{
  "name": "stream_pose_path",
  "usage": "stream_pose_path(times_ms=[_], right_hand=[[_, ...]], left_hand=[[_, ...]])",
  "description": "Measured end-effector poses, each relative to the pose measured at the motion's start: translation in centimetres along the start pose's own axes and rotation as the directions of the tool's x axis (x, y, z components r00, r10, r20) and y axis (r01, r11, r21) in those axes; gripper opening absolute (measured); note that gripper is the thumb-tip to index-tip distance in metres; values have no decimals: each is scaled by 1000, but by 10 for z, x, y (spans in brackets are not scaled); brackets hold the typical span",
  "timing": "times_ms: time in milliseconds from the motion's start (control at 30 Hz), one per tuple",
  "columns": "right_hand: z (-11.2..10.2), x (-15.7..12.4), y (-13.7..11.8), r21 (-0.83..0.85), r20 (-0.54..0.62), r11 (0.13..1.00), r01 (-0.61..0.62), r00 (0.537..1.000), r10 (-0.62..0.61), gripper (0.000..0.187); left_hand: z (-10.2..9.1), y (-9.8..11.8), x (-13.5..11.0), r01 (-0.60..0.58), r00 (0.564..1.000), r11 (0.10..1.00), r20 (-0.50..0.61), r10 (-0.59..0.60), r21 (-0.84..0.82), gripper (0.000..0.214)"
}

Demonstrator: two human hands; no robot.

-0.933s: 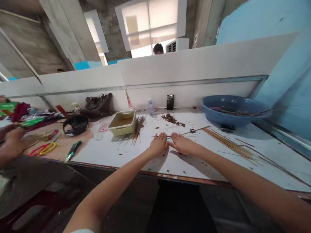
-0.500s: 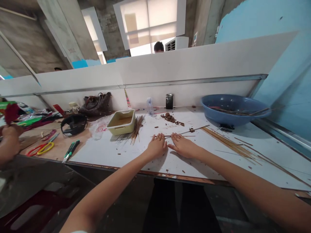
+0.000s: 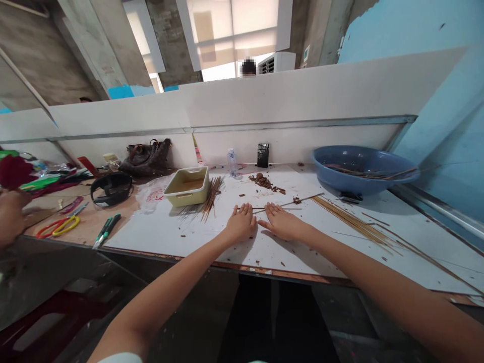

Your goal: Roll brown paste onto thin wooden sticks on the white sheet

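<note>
- left hand (image 3: 241, 223) — open, flat on the table (image 3: 159, 237), grasping nothing
- right hand (image 3: 283, 223) — likewise open and empty
- thin wooden stick (image 3: 278, 208) — just beyond both hands, long axis pointing sideways across them

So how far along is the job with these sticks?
It's hard to be sure, but a long row of thin sticks looks finished, with brown scraps piled apart. In hand: the left hand and right hand lie flat beside two sticks. Left: the loose bunch of sticks by the yellow tray.
</note>
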State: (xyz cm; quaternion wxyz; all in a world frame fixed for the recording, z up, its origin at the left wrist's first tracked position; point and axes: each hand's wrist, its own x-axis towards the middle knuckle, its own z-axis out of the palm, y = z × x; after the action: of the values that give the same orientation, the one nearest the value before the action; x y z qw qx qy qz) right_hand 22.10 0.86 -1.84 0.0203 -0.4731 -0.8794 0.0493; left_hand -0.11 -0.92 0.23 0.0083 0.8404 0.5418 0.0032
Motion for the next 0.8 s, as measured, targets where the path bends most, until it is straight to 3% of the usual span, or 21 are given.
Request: stream_pose_path(times_ms=[100,333,600,800], right_hand=[[2,0,2,1,-2,1000,10,1000,-10,96],[-15,27,3,-14,-7,997,-75,997,75,101],[3,-14,-4,-12,-52,1000,-1,999,0,107],[-16,16,-1,-31,-4,996,-79,997,79,97]], left_hand=[[2,-4,-2,-18,1000,1000,7,18,-6,69],[-12,-6,29,60,998,997,39,-59,-44,68],[7,-15,-4,-46,999,999,-10,46,19,68],[-13,-13,26,58,997,998,50,-57,-25,66]])
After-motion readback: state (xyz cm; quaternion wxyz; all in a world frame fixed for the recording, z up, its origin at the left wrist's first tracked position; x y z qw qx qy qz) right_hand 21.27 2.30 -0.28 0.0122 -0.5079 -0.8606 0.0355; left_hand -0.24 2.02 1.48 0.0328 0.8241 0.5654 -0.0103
